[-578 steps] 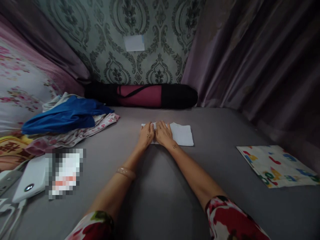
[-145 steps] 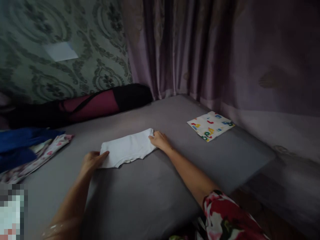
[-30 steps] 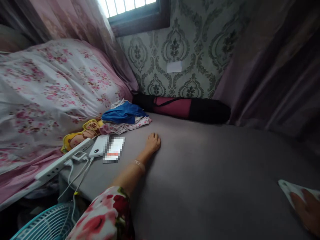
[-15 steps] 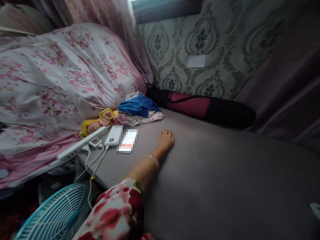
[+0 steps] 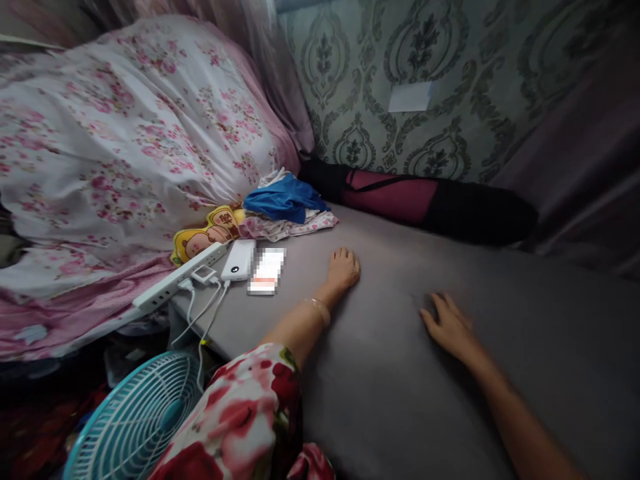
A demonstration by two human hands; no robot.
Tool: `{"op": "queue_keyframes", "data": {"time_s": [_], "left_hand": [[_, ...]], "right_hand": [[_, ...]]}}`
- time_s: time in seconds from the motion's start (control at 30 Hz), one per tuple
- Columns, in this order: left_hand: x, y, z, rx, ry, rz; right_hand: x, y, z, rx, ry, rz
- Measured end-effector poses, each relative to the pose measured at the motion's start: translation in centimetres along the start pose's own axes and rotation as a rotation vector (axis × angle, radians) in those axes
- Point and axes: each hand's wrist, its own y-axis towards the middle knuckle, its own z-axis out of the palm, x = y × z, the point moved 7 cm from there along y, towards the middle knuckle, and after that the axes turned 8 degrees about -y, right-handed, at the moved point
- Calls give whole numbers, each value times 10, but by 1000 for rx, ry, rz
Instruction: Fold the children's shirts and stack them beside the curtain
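My left hand point(image 5: 344, 268) rests palm down on the grey sheet point(image 5: 370, 373), fingers stretched out and nothing held; a clear bangle point(image 5: 319, 311) circles its wrist. To the right, my right hand point(image 5: 450, 327) is over the same sheet with its fingers apart, slightly blurred and holding nothing. Whether it touches the cloth I cannot tell. Left of my left hand lies a flat white object point(image 5: 267, 271), pixelated, beside a white power bank point(image 5: 239, 260) with a cable. A pile of folded clothes point(image 5: 287, 199), blue on top, sits farther back.
A white power strip point(image 5: 175, 277) with plugs and cables lies along the left edge. Near it is a yellow cartoon cushion point(image 5: 205, 233). A teal fan point(image 5: 145, 413) stands at lower left. A long black and maroon bag point(image 5: 400, 197) lies against the wall. Floral bedding point(image 5: 130, 133) rises at left.
My right hand has come into view from the right, over the sheet. My left hand stays flat on the sheet. The camera view has tilted down and turned slightly left.
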Motion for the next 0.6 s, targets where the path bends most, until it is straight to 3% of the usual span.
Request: {"op": "queue_keyframes", "data": {"time_s": [0.1,0.17,0.4,0.5,0.6], "left_hand": [[1,1,0,25,32,23],[3,3,0,60,10,36],[38,16,-12,144,-494,-46],[65,28,-31,73,-608,-156],[102,39,-60,-125,-711,-329]], "right_hand": [[50,1,-4,43,47,-75],[65,-1,-3,51,51,-97],[69,-9,4,-99,-9,-153],[71,-12,3,-128,-54,-172],[74,-13,1,-135,-74,-168]]}}
